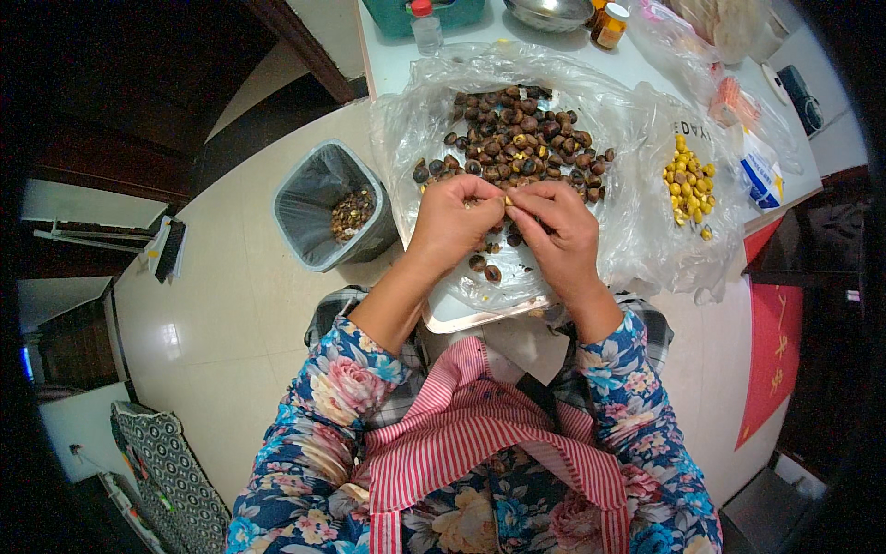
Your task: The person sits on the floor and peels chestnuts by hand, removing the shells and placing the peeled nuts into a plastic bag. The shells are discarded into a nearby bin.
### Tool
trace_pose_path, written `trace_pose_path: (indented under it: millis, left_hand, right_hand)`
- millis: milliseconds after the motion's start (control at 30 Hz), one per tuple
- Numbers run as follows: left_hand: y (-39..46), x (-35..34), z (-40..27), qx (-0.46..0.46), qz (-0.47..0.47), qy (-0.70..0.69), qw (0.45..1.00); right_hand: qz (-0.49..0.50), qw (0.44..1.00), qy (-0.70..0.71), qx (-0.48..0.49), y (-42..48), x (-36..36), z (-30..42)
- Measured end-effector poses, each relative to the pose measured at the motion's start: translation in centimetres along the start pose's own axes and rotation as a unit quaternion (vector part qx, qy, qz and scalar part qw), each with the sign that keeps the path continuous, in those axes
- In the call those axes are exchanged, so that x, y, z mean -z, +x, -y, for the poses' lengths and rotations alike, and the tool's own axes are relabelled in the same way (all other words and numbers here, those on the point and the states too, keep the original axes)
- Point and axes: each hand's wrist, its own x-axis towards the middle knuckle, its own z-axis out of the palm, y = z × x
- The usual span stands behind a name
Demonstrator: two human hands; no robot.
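Observation:
My left hand (455, 213) and my right hand (559, 227) meet at the fingertips around a small chestnut (508, 201), a bit of its yellow flesh showing between them. Most of that nut is hidden by the fingers. Just beyond lies a heap of dark brown roasted chestnuts (516, 131) on a clear plastic bag (436, 90), with a few cracked to show yellow. Two loose brown chestnuts (492, 273) sit nearer to me. To the right, peeled yellow chestnuts (689, 183) are piled on another plastic bag (637, 235).
A grey lined bin (277, 215) with shells (353, 213) in it stands on the floor left of the table (391, 69). At the back are a red-capped bottle (427, 31), a metal bowl (550, 12) and an amber jar (610, 29). A blue-and-white packet (760, 170) lies far right.

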Motion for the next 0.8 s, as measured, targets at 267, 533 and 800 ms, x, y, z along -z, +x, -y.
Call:
trace_pose_path:
  millis: [267,533,800]
  left_hand:
    - [0.0,-0.2,-1.0,0.088,0.047,-0.210,0.973]
    - [0.4,0.3,-0.7,0.076,0.076,-0.265,0.958]
    - [-0.1,1.7,-0.5,0.081,0.062,-0.343,0.934]
  right_hand:
    - [-0.021,0.775,0.525,-0.351,0.3,0.7,-0.7]
    - [-0.046,0.627,0.700,-0.340,0.8,2.7,-1.4]
    - [-0.218,0.798,0.517,-0.220,0.7,10.9,-3.1]
